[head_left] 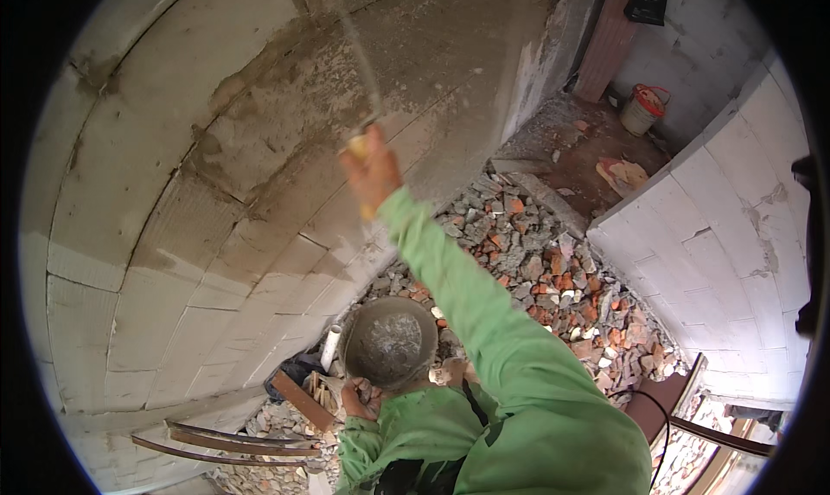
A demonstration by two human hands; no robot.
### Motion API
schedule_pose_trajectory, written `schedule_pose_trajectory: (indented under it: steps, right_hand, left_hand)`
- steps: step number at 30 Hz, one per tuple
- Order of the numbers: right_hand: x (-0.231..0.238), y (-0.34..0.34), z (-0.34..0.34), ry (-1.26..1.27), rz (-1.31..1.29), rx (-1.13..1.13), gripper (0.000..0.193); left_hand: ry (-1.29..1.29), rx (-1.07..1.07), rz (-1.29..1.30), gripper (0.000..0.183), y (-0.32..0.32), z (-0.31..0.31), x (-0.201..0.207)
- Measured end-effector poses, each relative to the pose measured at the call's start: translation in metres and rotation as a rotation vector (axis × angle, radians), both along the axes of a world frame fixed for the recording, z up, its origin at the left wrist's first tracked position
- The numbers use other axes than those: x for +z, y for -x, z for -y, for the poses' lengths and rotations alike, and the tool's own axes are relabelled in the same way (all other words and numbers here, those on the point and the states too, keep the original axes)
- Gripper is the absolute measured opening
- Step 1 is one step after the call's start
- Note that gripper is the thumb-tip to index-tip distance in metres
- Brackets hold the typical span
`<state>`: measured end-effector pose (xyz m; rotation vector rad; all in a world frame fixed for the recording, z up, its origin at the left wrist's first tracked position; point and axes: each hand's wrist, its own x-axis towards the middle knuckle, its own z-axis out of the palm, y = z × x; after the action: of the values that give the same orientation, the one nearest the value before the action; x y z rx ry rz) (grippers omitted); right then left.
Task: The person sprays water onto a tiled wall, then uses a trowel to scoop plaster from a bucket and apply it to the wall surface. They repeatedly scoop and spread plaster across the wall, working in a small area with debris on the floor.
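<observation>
Where the head view looks down, the right hand [373,166] is raised before the left wall [147,261], and its fingers are closed around the yellow handle of a tool [359,144]. The handle sits inside the fist, with yellow showing above and below the fingers. From its upper end a pale, blurred strip goes up over the dark, damp coating [432,54] of this wall; I cannot tell if it touches the surface.

The left hand [361,400] is low, just beside the near edge of the bucket [349,348], with its fingers bent. I cannot tell if they grip the rim. In the bucket is a grey mix [389,339].

About edges: the bucket is close to the foot of the left wall, and a white pipe [330,346] stands between them. A brown board [300,400] lies near the left hand. Rubble [536,261] fills the floor between the left wall and the right wall [718,261]. Above the rubble, the right arm has open room on its right side, up to an opening where a pail [644,110] stands, well apart from both hands.
</observation>
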<state>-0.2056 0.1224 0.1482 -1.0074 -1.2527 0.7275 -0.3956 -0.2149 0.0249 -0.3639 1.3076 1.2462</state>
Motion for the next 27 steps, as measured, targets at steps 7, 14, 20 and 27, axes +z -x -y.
schedule_pose_trajectory:
  steps: [7, 14, 20, 27]
  right_hand:
    - [0.022, -0.063, 0.184, 0.41, 0.471, 0.459, 0.028]
    - [-0.107, -0.113, 0.223, 0.996, 1.649, 0.52, 0.035]
    - [-0.201, -0.092, 0.247, 1.266, 1.235, 0.976, 0.035]
    - [-0.191, -0.123, 0.31, 0.967, 0.856, 0.959, 0.042]
  left_hand:
    - [-0.205, -0.075, 0.085, 0.029, -0.004, 0.002, -0.025]
    - [-0.104, -0.183, -0.068, 0.014, -0.032, 0.011, -0.012]
    - [-0.061, -0.27, -0.097, 0.036, -0.047, 0.015, 0.005]
    - [-0.13, -0.2, -0.056, 0.014, -0.029, 0.011, -0.013]
